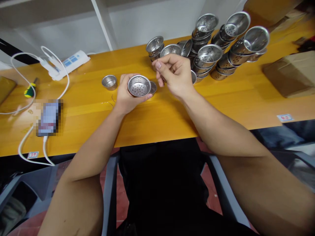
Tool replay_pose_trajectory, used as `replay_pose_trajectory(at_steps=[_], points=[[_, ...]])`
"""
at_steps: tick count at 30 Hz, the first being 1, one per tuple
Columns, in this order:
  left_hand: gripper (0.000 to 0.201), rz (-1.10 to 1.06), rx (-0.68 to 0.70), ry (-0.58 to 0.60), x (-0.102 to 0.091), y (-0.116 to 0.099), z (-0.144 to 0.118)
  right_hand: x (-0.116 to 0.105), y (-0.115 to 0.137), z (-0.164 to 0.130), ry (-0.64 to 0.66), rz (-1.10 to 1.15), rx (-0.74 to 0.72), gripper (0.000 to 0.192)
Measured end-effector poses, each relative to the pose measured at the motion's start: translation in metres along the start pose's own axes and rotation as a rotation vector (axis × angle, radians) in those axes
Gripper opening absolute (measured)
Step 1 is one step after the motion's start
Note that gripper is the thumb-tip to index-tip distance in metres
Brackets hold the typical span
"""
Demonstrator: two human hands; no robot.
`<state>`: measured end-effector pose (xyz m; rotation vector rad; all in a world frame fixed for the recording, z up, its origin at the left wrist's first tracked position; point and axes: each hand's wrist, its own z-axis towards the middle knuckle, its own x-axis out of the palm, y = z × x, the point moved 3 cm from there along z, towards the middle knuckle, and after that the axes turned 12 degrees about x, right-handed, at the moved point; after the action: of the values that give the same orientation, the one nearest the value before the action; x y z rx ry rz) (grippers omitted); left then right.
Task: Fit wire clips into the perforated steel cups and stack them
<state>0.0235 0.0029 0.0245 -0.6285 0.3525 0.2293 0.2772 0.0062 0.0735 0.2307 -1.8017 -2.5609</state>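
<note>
White power strip (71,61) with white cables (22,57) at far left of orange wooden table (246,98). Yellow-green screwdriver (30,90) near left edge. Brown cardboard box (292,73) at right edge. Small red-white sticker (284,117) on near edge.

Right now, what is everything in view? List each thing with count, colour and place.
perforated strainer cup: one, silver, held in the left hand
small cup: one, silver, on the table left of the hands
stacked strainer cups: many, silver, leaning stacks at the table's far right
power strip: one, white, far left, cables plugged in
screwdriver: one, green and yellow handle, left edge
phone: one, blurred, near left edge
cardboard box: one, brown, right
table: one, orange wood
left hand: gripping the cup
right hand: fingers pinched, contents unclear
</note>
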Motion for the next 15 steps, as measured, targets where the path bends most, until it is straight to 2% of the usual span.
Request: replay_pose_trajectory(at_steps=[3,6,10,15], points=[[0.108,-0.087,0.003,-0.028,0.004,0.000,-0.002,0.005,0.003,-0.009,0.072,-0.113,-0.042,0.082],[0.115,-0.176,-0.067,-0.036,0.009,0.003,-0.002,0.012,-0.001,-0.014,0.126,-0.183,-0.033,0.079],[0.113,-0.175,-0.158,-0.020,0.012,0.001,0.000,0.016,-0.005,-0.015,0.130,-0.221,-0.029,0.074],[0.117,-0.186,-0.156,0.015,0.014,-0.005,-0.001,0.012,-0.003,-0.014,0.098,-0.293,-0.041,0.073]])
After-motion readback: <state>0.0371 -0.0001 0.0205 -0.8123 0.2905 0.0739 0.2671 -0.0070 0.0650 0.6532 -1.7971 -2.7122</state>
